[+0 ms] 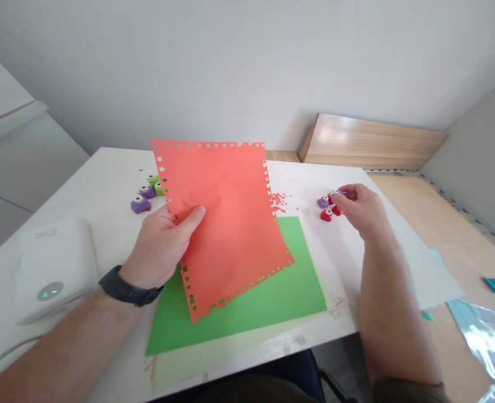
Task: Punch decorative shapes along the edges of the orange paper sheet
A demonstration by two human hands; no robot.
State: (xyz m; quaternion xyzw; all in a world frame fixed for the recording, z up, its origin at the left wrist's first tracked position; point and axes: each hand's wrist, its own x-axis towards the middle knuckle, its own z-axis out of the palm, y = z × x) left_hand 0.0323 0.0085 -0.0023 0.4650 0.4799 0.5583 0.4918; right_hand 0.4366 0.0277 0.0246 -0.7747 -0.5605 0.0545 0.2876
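Observation:
My left hand (163, 243) grips an orange sheet of paper (234, 229) by its left edge, thumb on the front face. Small shaped holes run along the sheet's borders, and it is held up and tilted above a green sheet (301, 274) lying on the table. At the right, my right hand (362, 210) has its fingers closed at a small cluster of paper punches with eyes, on a purple one mostly hidden by the fingertips. Close by sit a purple punch (323, 202) and a red punch (326, 215).
Orange paper bits (278, 201) lie behind the green sheet. More purple punches (141, 205) and green ones stand left of the orange sheet. A white device (56, 263) with a cable is on the left of the white table (117, 168). Clear plastic packaging (486, 336) lies at right.

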